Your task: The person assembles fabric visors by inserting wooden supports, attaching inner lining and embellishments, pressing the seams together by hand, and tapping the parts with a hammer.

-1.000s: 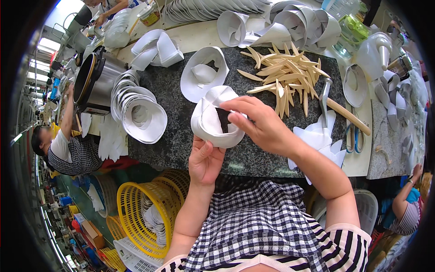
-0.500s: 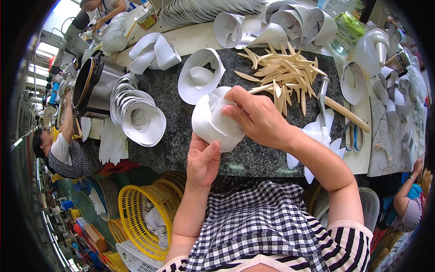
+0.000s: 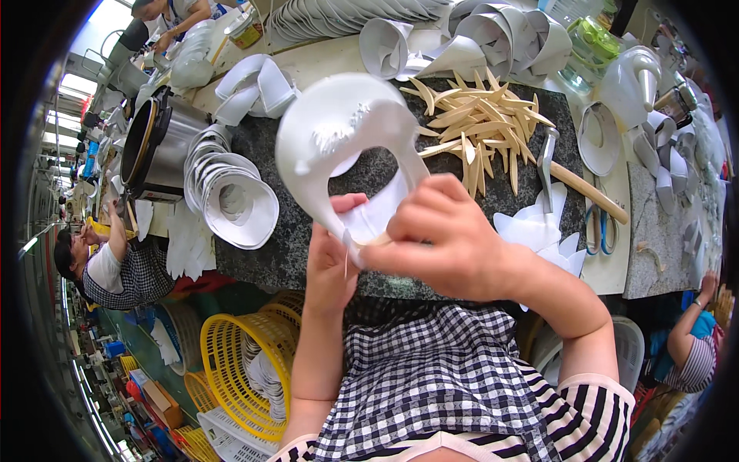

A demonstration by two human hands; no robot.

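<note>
White curved piece (image 3: pixel 319 146), left of the wooden strips (image 3: pixel 493 123), is being gripped at its edge by left hand (image 3: pixel 329 262) and right hand (image 3: pixel 454 246); light, even pressure is best applied

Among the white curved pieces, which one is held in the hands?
The central white piece with the large opening: left hand and right hand both hold its lower edge. Others around it, such as the nested stack at left, lie untouched.
</note>
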